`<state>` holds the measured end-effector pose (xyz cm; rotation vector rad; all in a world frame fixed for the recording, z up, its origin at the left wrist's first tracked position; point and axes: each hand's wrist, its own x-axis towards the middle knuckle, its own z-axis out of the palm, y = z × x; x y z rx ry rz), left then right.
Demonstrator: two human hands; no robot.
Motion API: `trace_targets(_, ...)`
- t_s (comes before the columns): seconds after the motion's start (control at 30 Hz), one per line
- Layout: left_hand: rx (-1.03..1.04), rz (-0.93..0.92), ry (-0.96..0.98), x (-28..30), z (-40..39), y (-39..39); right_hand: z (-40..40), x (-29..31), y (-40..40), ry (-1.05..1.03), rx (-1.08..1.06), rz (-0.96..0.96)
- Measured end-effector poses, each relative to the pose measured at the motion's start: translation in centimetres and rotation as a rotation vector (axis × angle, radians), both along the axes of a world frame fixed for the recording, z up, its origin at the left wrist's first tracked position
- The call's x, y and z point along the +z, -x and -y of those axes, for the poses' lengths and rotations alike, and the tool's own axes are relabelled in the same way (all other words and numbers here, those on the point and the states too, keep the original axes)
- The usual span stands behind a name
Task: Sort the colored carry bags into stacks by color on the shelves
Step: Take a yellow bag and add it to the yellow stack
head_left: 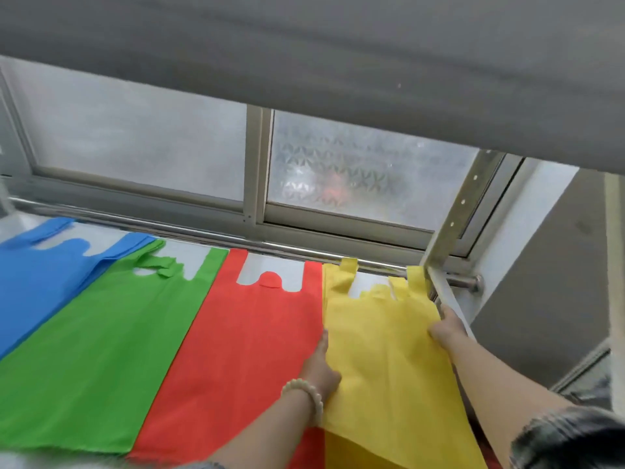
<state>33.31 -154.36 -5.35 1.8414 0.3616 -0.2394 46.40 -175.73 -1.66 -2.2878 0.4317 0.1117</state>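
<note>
Four flat stacks of carry bags lie side by side on the shelf: blue at the far left, then green, red and yellow at the right. My left hand, with a bead bracelet at the wrist, holds the yellow stack's left edge, fingers tucked under it. My right hand grips the same stack's right edge beside the shelf post. The yellow bags' handles fold up against the rear rail.
A steel rail runs along the shelf's back, in front of a frosted window. A perforated metal post stands at the right corner. The grey underside of an upper shelf hangs overhead. A grey wall lies to the right.
</note>
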Motion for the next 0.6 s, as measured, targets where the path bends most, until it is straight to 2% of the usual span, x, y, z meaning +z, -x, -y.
trace_targets(0.13,-0.089,0.002,-0.068,-0.8,0.3,0.0,0.2,-0.4,-0.7,0.018,0.06,0.006)
trace_targets(0.3,-0.176,0.066,-0.102,-0.9,1.0,0.4,0.4,0.1,-1.4,0.03,0.044,0.176)
trace_targets(0.47,-0.203,-0.008,-0.218,-1.1,0.6,0.3,0.3,-2.6,-1.2,0.256,0.119,-0.11)
trace_targets(0.6,-0.23,-0.035,-0.326,-0.4,0.2,0.1,0.6,-2.9,-1.3,0.355,0.097,-0.145)
